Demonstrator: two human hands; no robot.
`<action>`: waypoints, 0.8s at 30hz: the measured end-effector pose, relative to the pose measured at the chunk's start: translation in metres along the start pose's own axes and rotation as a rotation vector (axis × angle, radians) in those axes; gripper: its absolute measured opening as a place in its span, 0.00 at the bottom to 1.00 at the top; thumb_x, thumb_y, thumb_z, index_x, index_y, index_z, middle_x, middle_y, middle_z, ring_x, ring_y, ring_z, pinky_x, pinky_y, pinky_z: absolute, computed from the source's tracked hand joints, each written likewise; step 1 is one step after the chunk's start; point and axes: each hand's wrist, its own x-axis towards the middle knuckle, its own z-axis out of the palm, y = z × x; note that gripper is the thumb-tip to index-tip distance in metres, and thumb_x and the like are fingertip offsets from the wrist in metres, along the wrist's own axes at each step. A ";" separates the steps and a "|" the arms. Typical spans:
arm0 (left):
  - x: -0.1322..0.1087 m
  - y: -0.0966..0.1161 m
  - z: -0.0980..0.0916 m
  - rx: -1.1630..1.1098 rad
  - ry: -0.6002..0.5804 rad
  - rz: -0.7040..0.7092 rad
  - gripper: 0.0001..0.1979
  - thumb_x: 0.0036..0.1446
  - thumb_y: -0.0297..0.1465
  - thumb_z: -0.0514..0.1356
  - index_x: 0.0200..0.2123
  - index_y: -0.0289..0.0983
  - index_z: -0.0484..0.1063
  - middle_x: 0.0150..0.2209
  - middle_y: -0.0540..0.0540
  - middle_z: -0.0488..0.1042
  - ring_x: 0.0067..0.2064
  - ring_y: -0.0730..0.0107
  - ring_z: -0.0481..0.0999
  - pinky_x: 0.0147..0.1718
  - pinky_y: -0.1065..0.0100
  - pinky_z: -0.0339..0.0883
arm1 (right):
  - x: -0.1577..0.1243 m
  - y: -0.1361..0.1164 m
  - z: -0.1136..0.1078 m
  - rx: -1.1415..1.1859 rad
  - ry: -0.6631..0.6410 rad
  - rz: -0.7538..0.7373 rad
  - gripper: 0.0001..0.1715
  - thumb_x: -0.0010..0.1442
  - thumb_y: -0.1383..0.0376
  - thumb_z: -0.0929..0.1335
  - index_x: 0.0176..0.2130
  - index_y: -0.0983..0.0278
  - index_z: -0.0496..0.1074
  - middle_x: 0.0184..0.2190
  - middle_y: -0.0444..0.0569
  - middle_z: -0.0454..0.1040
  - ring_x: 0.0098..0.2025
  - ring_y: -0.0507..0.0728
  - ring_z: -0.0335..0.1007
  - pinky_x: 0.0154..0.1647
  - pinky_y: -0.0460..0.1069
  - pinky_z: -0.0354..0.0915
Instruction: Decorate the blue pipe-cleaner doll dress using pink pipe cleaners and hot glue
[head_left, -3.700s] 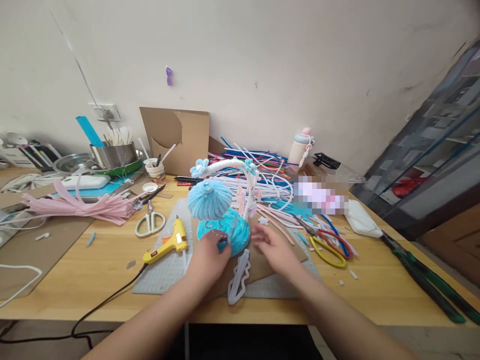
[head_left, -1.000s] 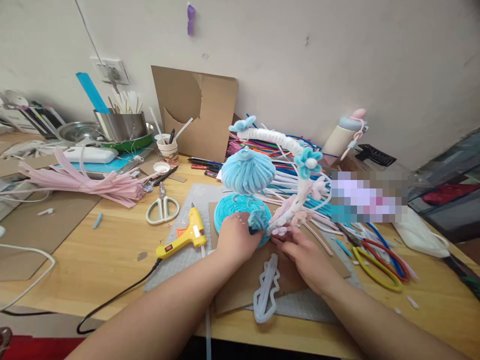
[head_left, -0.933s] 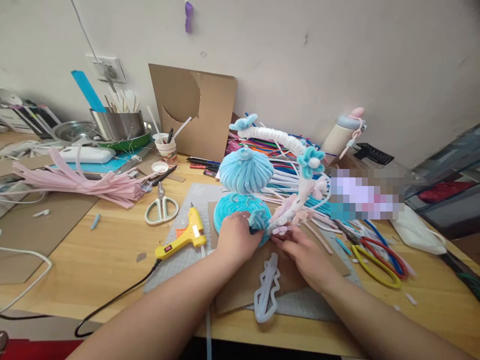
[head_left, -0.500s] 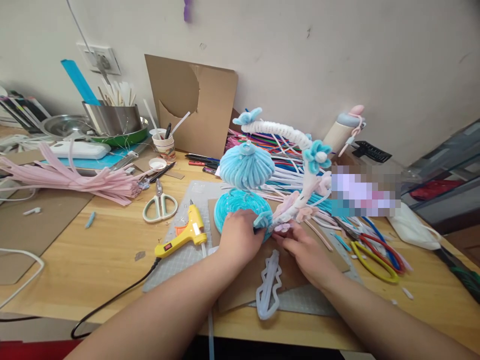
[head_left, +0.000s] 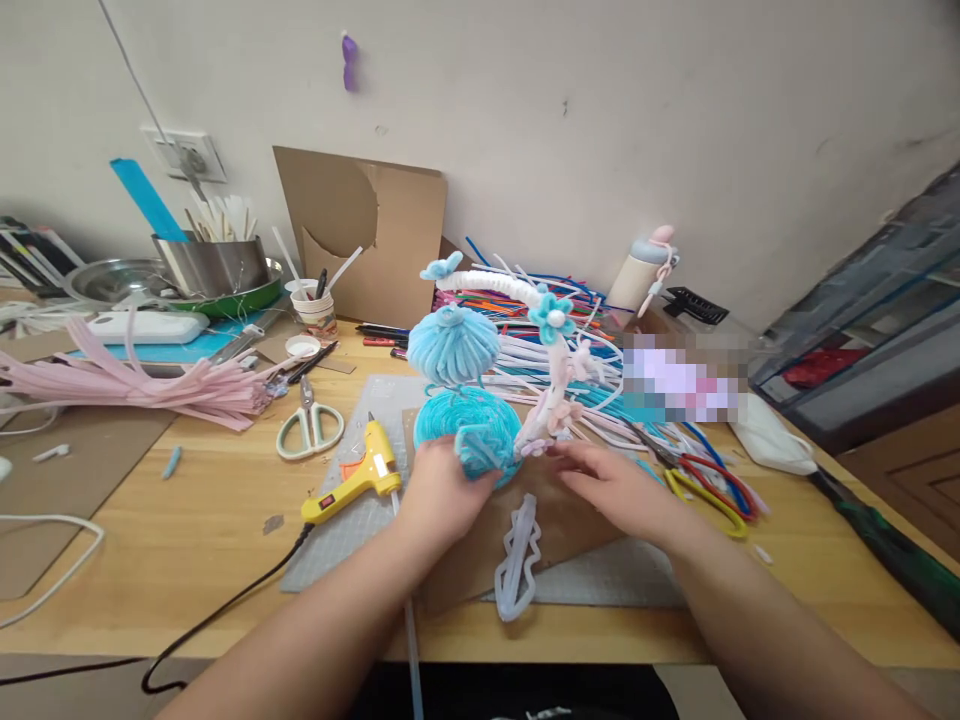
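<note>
A pipe-cleaner model stands on a cardboard sheet: a round turquoise base, a light-blue ball hanging from a white arched stem with blue flowers. My left hand grips the front edge of the turquoise base, fingers curled on it. My right hand lies just right of the base, fingers stretched toward the pink flowers at the stem's foot, touching or nearly touching them. A white looped pipe-cleaner piece lies in front, between my arms.
A yellow glue gun with its black cord lies left of my left hand, white-handled scissors behind it. A pile of coloured pipe cleaners, yellow and red pliers, pink strips, a metal pot and cardboard crowd the table's back.
The model has turned, its stem now more upright. My right hand has loosened from a pinch at the stem's foot and spread open. The camera view shifted slightly right.
</note>
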 end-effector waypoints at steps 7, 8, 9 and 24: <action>-0.070 -0.045 -0.080 0.062 0.175 -0.242 0.14 0.50 0.41 0.61 0.36 0.40 0.78 0.40 0.46 0.80 0.46 0.53 0.76 0.48 0.55 0.68 | -0.065 -0.048 0.042 0.578 -0.418 0.146 0.16 0.54 0.63 0.67 0.42 0.67 0.76 0.44 0.56 0.76 0.47 0.60 0.73 0.50 0.55 0.66; -0.076 -0.053 -0.089 0.057 0.124 -0.286 0.15 0.49 0.42 0.61 0.36 0.40 0.78 0.40 0.46 0.80 0.46 0.53 0.76 0.47 0.55 0.68 | -0.068 -0.057 0.060 0.780 -0.503 0.211 0.18 0.53 0.65 0.68 0.44 0.68 0.75 0.46 0.57 0.75 0.51 0.60 0.71 0.53 0.54 0.64; -0.080 -0.059 -0.096 0.064 0.071 -0.319 0.15 0.48 0.42 0.61 0.34 0.39 0.78 0.39 0.46 0.80 0.45 0.52 0.77 0.46 0.55 0.69 | -0.068 -0.066 0.079 0.950 -0.574 0.278 0.19 0.51 0.67 0.68 0.44 0.70 0.74 0.48 0.58 0.74 0.53 0.60 0.69 0.55 0.53 0.63; -0.091 -0.066 -0.111 0.186 -0.297 0.014 0.05 0.52 0.31 0.57 0.29 0.40 0.74 0.32 0.48 0.75 0.36 0.63 0.72 0.40 0.63 0.66 | -0.021 -0.087 0.153 1.029 -0.315 0.419 0.19 0.51 0.74 0.62 0.45 0.70 0.64 0.39 0.56 0.74 0.40 0.55 0.75 0.49 0.52 0.66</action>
